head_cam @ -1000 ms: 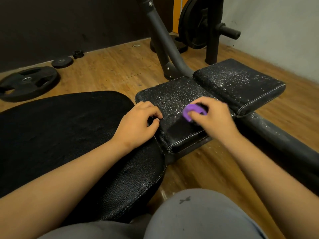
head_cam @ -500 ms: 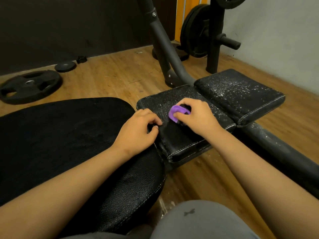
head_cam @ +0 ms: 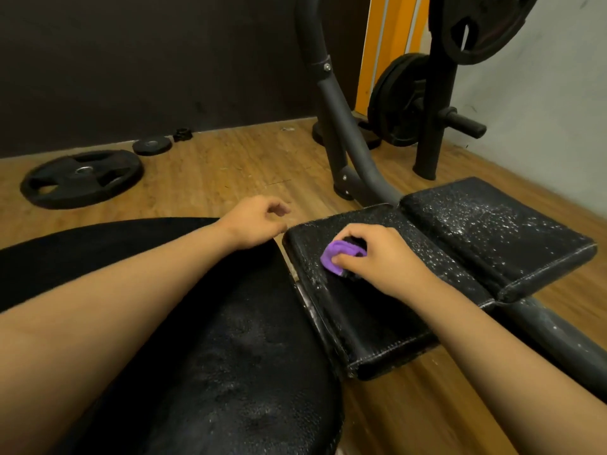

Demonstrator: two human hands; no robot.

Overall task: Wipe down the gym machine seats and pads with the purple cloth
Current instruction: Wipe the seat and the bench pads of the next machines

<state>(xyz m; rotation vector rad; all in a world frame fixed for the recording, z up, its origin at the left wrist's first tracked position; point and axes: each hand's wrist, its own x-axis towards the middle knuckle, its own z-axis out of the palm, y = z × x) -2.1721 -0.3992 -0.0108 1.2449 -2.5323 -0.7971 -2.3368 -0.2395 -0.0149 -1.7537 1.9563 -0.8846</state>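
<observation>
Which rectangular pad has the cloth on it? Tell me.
The nearer pad: the right hand holds the purple cloth on it. The farther pad is bare, speckled white.

Two hands [head_cam: 254, 224] [head_cam: 381, 257], one purple cloth [head_cam: 338, 256], three black pads [head_cam: 197, 323] [head_cam: 361, 316] [head_cam: 492, 231], two floor weight plates [head_cam: 82, 178] [head_cam: 151, 145]

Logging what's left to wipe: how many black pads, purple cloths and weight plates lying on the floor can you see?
Black pads: 3
Purple cloth: 1
Weight plates on floor: 2
Total: 6
</observation>
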